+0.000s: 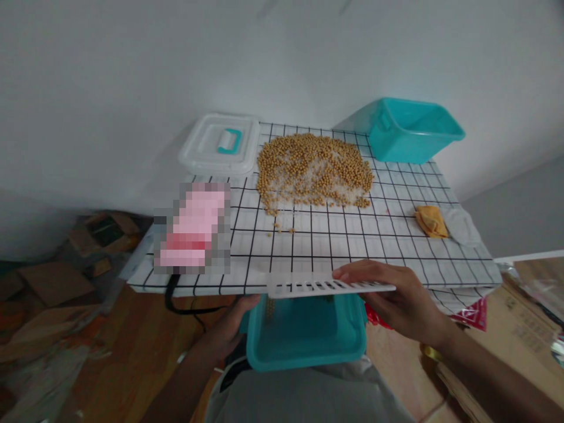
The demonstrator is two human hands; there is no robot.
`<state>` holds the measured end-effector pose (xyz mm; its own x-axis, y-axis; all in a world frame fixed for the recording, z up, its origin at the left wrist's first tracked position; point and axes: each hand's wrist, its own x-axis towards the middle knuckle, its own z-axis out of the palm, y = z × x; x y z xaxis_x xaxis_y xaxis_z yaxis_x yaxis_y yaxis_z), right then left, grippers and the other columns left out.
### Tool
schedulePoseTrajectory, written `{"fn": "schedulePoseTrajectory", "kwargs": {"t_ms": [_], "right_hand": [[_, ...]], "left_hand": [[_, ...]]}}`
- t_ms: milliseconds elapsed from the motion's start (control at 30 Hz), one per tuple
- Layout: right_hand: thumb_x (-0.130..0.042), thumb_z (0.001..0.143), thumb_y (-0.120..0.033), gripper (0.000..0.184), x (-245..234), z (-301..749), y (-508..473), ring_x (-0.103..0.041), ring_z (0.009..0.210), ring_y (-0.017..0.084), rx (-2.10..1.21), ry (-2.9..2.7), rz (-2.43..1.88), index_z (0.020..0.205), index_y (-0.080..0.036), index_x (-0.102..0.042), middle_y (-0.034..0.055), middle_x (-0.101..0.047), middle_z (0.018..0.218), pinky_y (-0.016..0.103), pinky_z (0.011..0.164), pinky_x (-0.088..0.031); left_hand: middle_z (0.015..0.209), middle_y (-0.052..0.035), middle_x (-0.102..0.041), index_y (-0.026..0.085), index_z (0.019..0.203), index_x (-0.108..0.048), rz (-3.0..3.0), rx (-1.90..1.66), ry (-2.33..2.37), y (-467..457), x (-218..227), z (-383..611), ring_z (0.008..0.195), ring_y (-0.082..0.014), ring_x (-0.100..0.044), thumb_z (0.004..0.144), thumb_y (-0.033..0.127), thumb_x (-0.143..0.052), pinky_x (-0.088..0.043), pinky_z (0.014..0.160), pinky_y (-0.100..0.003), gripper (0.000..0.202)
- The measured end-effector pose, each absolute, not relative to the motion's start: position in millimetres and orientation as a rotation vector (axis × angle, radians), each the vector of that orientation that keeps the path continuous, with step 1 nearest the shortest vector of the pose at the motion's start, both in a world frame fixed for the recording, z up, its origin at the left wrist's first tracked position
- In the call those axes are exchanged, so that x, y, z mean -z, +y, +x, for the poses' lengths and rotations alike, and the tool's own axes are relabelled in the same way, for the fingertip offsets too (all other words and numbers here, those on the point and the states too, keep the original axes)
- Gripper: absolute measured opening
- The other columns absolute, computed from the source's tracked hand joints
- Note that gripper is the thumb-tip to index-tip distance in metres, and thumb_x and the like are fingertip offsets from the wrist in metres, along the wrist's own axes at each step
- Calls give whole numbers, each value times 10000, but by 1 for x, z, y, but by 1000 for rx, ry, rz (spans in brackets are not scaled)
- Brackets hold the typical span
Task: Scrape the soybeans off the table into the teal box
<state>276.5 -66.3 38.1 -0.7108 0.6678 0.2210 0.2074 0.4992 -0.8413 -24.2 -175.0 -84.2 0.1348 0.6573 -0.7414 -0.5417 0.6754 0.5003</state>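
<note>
A teal plastic bin (304, 358) is held below the table's front edge, against my lap. My left hand (235, 320) grips its left side, the fingertips partly hidden. My right hand (392, 288) pinches a flat white slotted plastic board (308, 286), thumb underneath and fingers on top. The board lies level along the table's front edge, over the back of the bin. Some beans (269, 308) show inside the bin at its left. On the table, a wide pile of yellow soybeans (308, 147) is mixed with small white grains (304, 173); a few beans lie loose in front.
A black-and-white checked cloth (308, 247) covers the table. A clear lid with teal handle (220, 144) lies back left; a blurred pink object (194, 223) is front left. Another teal bin (414, 132) stands back right, near a folded yellow cloth (432, 221). Cardboard boxes (53, 288) sit left.
</note>
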Motion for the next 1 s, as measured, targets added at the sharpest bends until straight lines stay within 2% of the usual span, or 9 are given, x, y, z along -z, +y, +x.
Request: {"fn": "schedulePoseTrajectory", "kwargs": {"t_ms": [233,333,433,567,700,867,1000], "right_hand": [[-608,899,-91,399,-44,290,-77,-667,1127,213,-1349,-2198,-639,1248,-283,-614,67,-700,1201,360,918,-579],[-600,911,-121,356,-49,289,-71,-677,1114,221,-1244,-2202,-716,1223,-289,-632,63,-711,1191,361,914,-585],[-602,926,-182,273,-49,277,-59,-701,1051,215,-991,-2138,-950,1167,-288,-675,44,-738,1129,349,918,-580],[-648,908,-260,193,-42,250,-37,-711,934,204,-743,-2051,-1071,1093,-270,-704,33,-750,1028,303,803,-592],[-625,926,-275,182,-39,227,-19,-701,930,193,-710,-2070,-1023,1091,-237,-691,37,-746,1023,286,792,-570],[-591,946,-285,178,-42,216,-10,-699,864,181,-694,-2137,-973,1087,-231,-685,35,-743,998,273,723,-565],[-587,946,-285,189,-43,216,-12,-707,926,200,-683,-2190,-948,1095,-240,-695,38,-748,1054,283,734,-582]], "left_hand": [[746,-113,-792,121,803,-739,165,-773,1177,-179,89,-27,681,-241,-730,839,472,-633,-567,690,-332,368],[808,-101,-800,138,874,-746,155,-810,1150,-179,84,-27,778,-260,-744,839,429,-649,-568,756,-350,308],[861,-91,-804,168,925,-744,105,-833,1184,-178,80,-26,911,-297,-740,812,396,-687,-568,803,-377,261],[876,-91,-805,178,933,-738,98,-826,1232,-178,80,-27,944,-315,-737,796,397,-700,-571,806,-388,260],[894,-118,-803,167,969,-738,64,-787,1258,-178,78,-29,984,-352,-728,782,408,-692,-575,797,-416,308],[844,-104,-806,182,1025,-735,60,-789,1312,-179,77,-31,946,-352,-739,753,384,-728,-583,778,-421,339],[982,-94,-805,173,1086,-718,123,-845,1290,-176,74,-30,1007,-324,-726,775,377,-715,-578,803,-383,372]]}}
